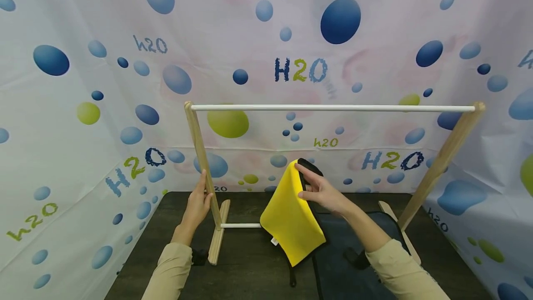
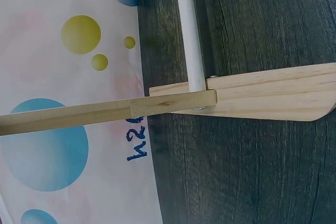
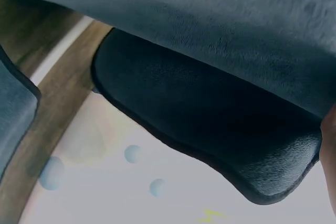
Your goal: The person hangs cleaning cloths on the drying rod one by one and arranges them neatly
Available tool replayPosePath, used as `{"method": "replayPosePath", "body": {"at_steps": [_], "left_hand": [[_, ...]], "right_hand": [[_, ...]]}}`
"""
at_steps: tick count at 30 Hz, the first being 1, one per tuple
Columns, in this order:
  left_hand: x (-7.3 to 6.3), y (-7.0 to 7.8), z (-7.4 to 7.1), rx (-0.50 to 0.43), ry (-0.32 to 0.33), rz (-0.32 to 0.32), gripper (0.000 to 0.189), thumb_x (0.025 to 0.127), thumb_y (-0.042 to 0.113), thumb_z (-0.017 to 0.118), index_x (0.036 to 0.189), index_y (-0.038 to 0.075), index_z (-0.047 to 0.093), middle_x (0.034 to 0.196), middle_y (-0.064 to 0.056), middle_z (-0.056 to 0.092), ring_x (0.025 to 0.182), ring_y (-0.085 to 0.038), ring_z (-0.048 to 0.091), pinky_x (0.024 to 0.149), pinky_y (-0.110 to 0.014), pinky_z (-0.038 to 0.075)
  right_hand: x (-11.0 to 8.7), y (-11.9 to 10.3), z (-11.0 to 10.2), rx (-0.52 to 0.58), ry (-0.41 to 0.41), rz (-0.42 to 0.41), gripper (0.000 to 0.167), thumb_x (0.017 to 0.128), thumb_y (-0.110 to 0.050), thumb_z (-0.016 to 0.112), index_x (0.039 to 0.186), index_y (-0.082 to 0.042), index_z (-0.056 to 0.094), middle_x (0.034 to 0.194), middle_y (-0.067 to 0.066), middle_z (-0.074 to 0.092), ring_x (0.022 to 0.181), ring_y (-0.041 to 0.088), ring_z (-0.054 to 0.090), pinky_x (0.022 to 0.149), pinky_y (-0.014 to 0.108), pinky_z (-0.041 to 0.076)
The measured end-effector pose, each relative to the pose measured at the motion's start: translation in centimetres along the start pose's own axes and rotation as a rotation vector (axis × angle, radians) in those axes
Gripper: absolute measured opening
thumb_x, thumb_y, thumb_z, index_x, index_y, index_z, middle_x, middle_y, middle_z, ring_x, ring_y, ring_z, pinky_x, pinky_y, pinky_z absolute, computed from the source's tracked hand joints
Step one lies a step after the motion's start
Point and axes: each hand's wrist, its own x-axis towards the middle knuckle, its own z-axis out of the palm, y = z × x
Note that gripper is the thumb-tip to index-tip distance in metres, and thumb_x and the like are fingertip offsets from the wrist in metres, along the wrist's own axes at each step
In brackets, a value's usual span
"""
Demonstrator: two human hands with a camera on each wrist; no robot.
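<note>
Beige sleeves (image 1: 168, 270) cover your forearms at the lower edge of the head view. Your right hand (image 1: 322, 191) pinches the upper part of a yellow cloth (image 1: 287, 212), fingers bent against the thumb. The cloth, with a black edge and a small white tag (image 1: 274, 241), hangs above the bench (image 1: 250, 279), below the rack's top rail (image 1: 333, 108) and in front of its lower rail (image 1: 240, 226). Your left hand (image 1: 196, 203), fingers nearly straight, touches the left post (image 1: 200, 152) without gripping it. Right of the yellow cloth, a dark cloth (image 1: 343, 237) lies on the bench. Behind stands a white curtain (image 1: 250, 54) with blue and green spots.
</note>
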Motion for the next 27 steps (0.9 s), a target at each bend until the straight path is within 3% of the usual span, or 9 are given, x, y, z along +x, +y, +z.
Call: {"method": "replayPosePath", "body": {"at_steps": [6, 14, 21, 27], "left_hand": [[0.1, -0.2, 0.1, -0.001, 0.004, 0.007, 0.093, 0.076, -0.017, 0.060, 0.148, 0.016, 0.009, 0.122, -0.034, 0.044, 0.094, -0.044, 0.055, 0.068, -0.045, 0.053], [0.4, -0.2, 0.0, -0.003, 0.016, 0.028, 0.092, 0.075, -0.017, 0.061, 0.147, 0.013, 0.013, 0.119, -0.034, 0.046, 0.091, -0.043, 0.056, 0.066, -0.045, 0.053], [0.4, -0.3, 0.1, -0.006, 0.033, 0.056, 0.094, 0.074, -0.018, 0.062, 0.147, 0.014, 0.013, 0.119, -0.034, 0.046, 0.090, -0.042, 0.057, 0.066, -0.045, 0.053], [0.1, -0.4, 0.1, -0.003, 0.043, 0.069, 0.096, 0.073, -0.018, 0.062, 0.148, 0.015, 0.011, 0.117, -0.034, 0.047, 0.087, -0.043, 0.058, 0.062, -0.043, 0.053]], "right_hand": [[0.1, -2.0, -0.6, -0.020, -0.003, -0.049, 0.078, 0.090, -0.011, 0.057, 0.145, 0.000, 0.003, 0.152, 0.018, -0.002, 0.117, 0.023, 0.049, 0.085, 0.022, 0.049], [0.7, -5.4, -1.2, -0.003, -0.016, -0.099, 0.081, 0.089, -0.012, 0.059, 0.146, -0.003, 0.003, 0.153, 0.013, 0.000, 0.115, 0.018, 0.052, 0.085, 0.026, 0.049], [1.7, -8.3, -1.7, -0.091, -0.020, -0.159, 0.081, 0.088, -0.013, 0.060, 0.146, -0.003, 0.004, 0.153, 0.013, 0.004, 0.110, 0.019, 0.053, 0.082, 0.023, 0.050], [2.7, -10.5, -1.7, -0.198, -0.023, -0.197, 0.077, 0.089, -0.009, 0.058, 0.146, -0.005, 0.007, 0.152, 0.012, 0.011, 0.096, 0.016, 0.055, 0.077, 0.022, 0.051]]}}
